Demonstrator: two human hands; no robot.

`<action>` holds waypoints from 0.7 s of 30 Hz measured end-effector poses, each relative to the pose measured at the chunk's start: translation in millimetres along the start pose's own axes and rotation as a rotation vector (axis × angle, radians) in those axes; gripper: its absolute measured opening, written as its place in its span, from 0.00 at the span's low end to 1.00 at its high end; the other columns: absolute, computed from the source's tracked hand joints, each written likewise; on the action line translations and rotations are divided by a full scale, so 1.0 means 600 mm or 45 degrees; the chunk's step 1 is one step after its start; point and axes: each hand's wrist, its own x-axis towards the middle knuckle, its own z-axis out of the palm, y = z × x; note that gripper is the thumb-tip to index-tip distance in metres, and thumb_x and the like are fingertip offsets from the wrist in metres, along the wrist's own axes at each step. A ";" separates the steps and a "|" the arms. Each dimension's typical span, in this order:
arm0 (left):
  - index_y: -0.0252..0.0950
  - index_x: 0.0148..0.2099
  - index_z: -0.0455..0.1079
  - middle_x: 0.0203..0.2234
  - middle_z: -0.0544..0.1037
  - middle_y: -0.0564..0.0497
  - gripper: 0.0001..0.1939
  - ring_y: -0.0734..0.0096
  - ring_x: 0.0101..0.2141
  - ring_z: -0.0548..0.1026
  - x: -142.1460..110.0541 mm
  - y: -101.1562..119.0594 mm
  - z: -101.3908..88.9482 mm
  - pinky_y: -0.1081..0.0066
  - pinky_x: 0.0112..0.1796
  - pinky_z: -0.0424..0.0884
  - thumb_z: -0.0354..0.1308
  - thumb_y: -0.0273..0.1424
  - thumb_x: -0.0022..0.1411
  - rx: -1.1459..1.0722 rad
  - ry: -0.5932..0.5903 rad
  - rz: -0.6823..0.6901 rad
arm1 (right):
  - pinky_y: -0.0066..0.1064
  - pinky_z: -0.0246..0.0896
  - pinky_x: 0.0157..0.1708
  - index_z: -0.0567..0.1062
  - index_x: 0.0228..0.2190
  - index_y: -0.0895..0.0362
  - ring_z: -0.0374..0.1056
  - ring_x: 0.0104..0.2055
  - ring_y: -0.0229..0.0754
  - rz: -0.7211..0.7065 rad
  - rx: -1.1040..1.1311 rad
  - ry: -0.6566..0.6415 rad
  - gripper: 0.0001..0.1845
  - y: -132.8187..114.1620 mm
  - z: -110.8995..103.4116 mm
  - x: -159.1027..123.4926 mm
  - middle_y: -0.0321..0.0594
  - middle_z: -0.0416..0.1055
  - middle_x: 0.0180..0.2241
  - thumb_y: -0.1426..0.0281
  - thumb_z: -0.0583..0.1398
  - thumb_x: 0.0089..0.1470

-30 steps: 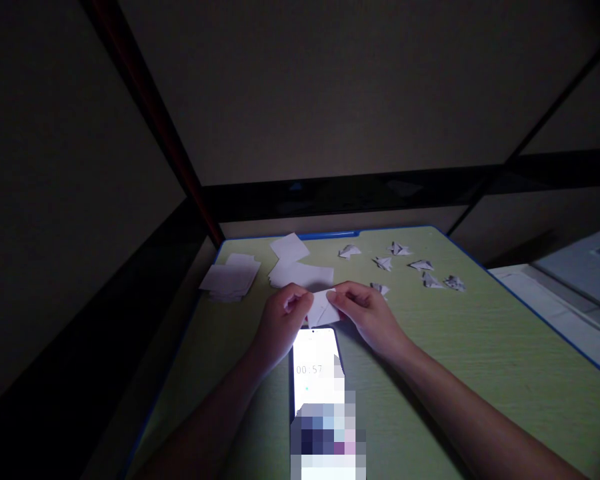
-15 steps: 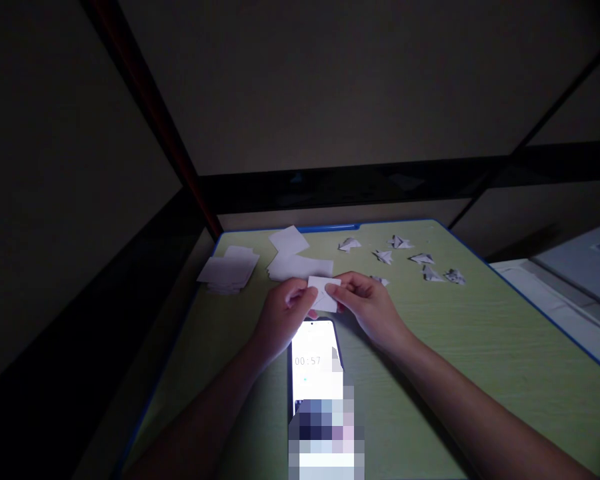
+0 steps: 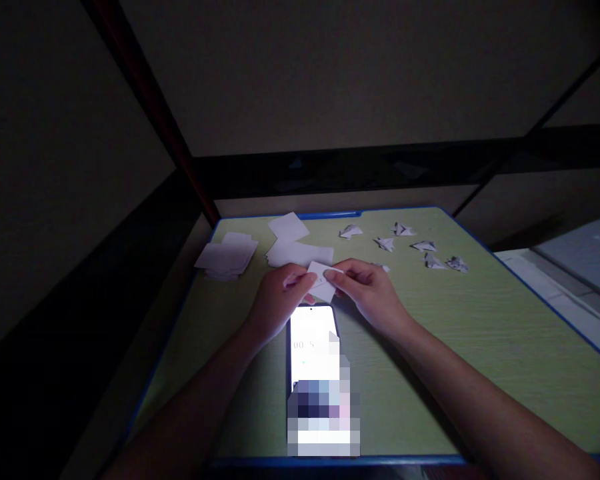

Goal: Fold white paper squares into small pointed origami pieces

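Note:
A small folded square of white paper point(image 3: 323, 288) is held between my two hands, above the far end of a lit phone point(image 3: 314, 327). My left hand point(image 3: 284, 293) pinches its left edge, thumb on top. From the other side my right hand point(image 3: 367, 287) grips it, thumb pressed on the upper right of its face. A crease or flap line shows between the thumbs. Fingers under the paper are mostly hidden. Just behind the hands lie loose white sheets point(image 3: 300, 253), and a folded paper piece peeks out beside my right knuckles.
Stacked paper sheets point(image 3: 225, 257) lie at the table's left. Several small folded paper figures point(image 3: 384, 244) are scattered at the back right. The green table point(image 3: 480, 347) has a blue rim; a wall stands behind it, and a pale box-like object point(image 3: 585, 260) is at the right.
The folded paper has turned slightly between my hands, now sitting more like a diamond. The view has tilted down a little, so the table's near edge shows.

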 end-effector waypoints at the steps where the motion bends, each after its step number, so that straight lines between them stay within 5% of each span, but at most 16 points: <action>1: 0.33 0.32 0.70 0.22 0.77 0.51 0.08 0.71 0.22 0.77 0.000 0.003 0.001 0.76 0.21 0.68 0.57 0.33 0.57 -0.023 0.000 0.009 | 0.28 0.48 0.21 0.75 0.23 0.59 0.57 0.21 0.34 -0.007 -0.004 0.014 0.15 -0.001 0.000 0.000 0.33 0.66 0.18 0.59 0.66 0.47; 7: 0.35 0.30 0.72 0.18 0.75 0.53 0.05 0.76 0.19 0.74 0.002 0.008 0.008 0.77 0.20 0.69 0.56 0.29 0.57 -0.077 0.081 0.084 | 0.29 0.49 0.21 0.76 0.22 0.57 0.59 0.21 0.34 -0.012 0.064 0.059 0.12 0.002 0.000 0.001 0.34 0.68 0.17 0.60 0.66 0.46; 21: 0.35 0.38 0.75 0.27 0.80 0.51 0.06 0.76 0.25 0.76 -0.002 0.004 0.014 0.78 0.25 0.73 0.59 0.26 0.57 -0.007 0.214 0.249 | 0.29 0.51 0.23 0.78 0.26 0.57 0.60 0.22 0.34 -0.031 -0.001 0.072 0.08 0.002 0.000 -0.001 0.35 0.70 0.20 0.64 0.66 0.48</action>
